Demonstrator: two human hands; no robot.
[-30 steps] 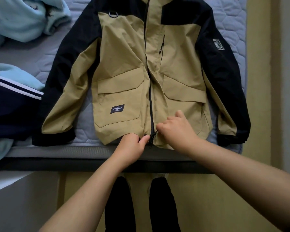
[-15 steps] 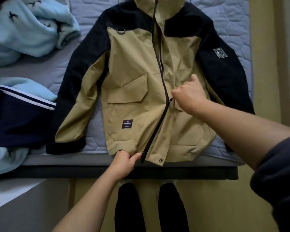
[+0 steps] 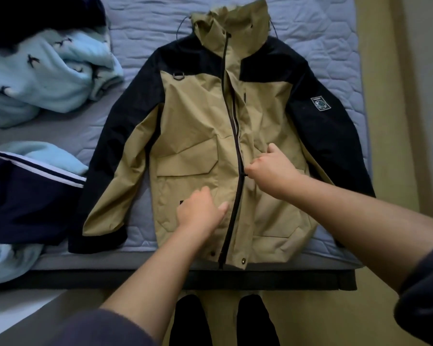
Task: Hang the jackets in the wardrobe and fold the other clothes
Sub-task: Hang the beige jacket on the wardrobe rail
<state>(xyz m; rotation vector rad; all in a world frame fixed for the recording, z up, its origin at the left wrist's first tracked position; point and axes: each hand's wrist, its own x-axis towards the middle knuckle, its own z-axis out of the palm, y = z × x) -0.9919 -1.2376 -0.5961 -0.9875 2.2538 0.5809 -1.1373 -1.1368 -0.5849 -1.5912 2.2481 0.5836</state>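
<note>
Khaki-and-black hooded jacket (image 3: 193, 136) is laid flat on the grey quilted bed (image 3: 310, 33), hood farthest, its dark zipper (image 3: 231, 221) running straight away from the person, pinched midway by the right hand (image 3: 270, 168), the fabric alongside pressed by the flat left hand (image 3: 198, 212).

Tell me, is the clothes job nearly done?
Not nearly. The tan and black jacket lies on the bed, zipped from the hem to about halfway. The right hand pinches the zip pull; the left hand rests on the front. To do: hanging it, and folding the crumpled blue fleece and navy garment.
</note>
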